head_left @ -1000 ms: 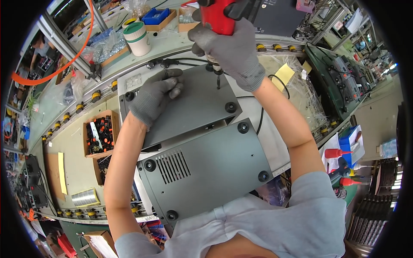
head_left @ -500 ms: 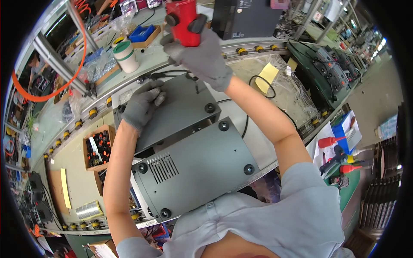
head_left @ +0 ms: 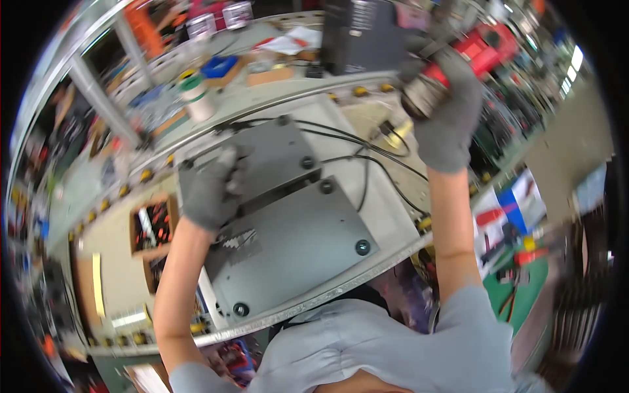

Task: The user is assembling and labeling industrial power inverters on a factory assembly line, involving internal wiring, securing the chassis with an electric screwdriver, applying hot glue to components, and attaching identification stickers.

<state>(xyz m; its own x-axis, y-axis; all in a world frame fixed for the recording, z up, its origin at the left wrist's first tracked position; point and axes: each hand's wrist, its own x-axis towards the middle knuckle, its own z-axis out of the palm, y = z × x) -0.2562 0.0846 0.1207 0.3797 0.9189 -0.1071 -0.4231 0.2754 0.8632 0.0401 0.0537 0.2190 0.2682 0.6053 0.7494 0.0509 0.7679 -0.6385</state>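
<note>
Two grey metal device cases lie bottom-up on the white bench, the nearer case (head_left: pixel 295 245) with round black feet and a vent grille, the farther case (head_left: pixel 272 154) behind it. My left hand (head_left: pixel 209 190), in a grey glove, rests flat on the farther case at its left side. My right hand (head_left: pixel 445 114), also gloved, grips a red powered screwdriver (head_left: pixel 458 62) lifted up and to the right, away from the cases. Black cables (head_left: pixel 367 154) run from the cases toward the right. The picture is blurred by motion.
A white roll (head_left: pixel 196 98) and a blue tray (head_left: pixel 219 65) stand at the back of the bench. A black box (head_left: pixel 363 36) sits behind the cases. A wooden box of tools (head_left: pixel 154 226) is at the left. A yellow note (head_left: pixel 396 134) lies near the cables.
My right hand has swung the red screwdriver up and to the right, off the farther case. My left hand stays on that case. The view has shifted and blurred.
</note>
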